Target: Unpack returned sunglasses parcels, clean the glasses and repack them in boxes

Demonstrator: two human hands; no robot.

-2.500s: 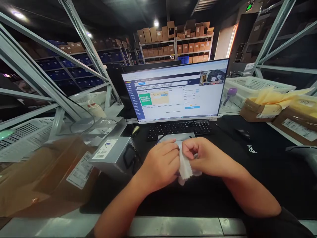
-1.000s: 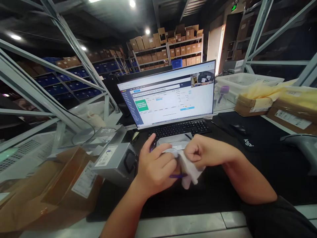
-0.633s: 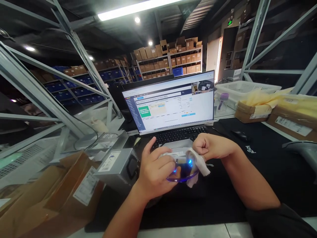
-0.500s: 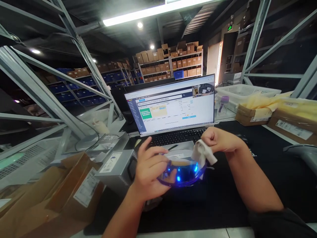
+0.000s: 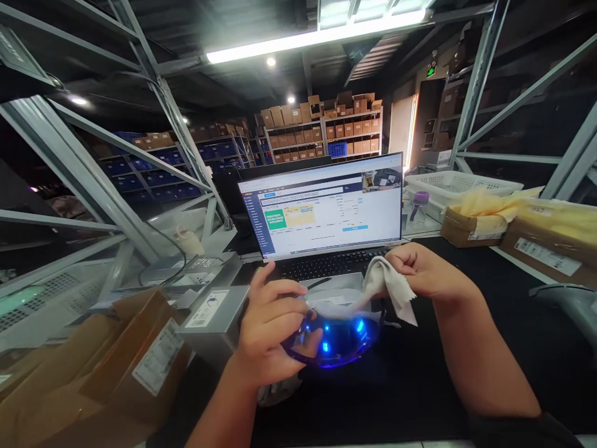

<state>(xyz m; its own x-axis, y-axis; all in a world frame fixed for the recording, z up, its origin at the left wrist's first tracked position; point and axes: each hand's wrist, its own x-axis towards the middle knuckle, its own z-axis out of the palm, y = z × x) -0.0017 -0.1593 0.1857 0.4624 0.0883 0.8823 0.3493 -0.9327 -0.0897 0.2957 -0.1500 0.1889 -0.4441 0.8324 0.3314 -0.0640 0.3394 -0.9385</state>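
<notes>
My left hand (image 5: pixel 270 326) grips the left side of a pair of wraparound sunglasses (image 5: pixel 342 342), its index finger raised. Their dark mirrored lens shows bright blue reflections. In my right hand (image 5: pixel 415 270) is a pinched white cleaning cloth (image 5: pixel 389 283), one end hanging down and the rest stretching left behind the top of the lens. An open grey box (image 5: pixel 351 285) lies behind the sunglasses, partly hidden by them and the cloth. Below my left wrist, a crumpled greyish item (image 5: pixel 280 391) rests on the black mat (image 5: pixel 354 410); its kind is unclear.
A monitor (image 5: pixel 326 218) and keyboard (image 5: pixel 321 264) stand ahead. Grey boxes (image 5: pixel 217 317) and an open cardboard box (image 5: pixel 140 354) are at left. At right are a barcode scanner (image 5: pixel 566 311), cardboard boxes with yellow packaging (image 5: pixel 485 208) and a white basket (image 5: pixel 459 183).
The sunglasses and my left hand have shifted slightly left and down. My right hand has moved a little right, and the cloth now stretches out along the lens's top edge.
</notes>
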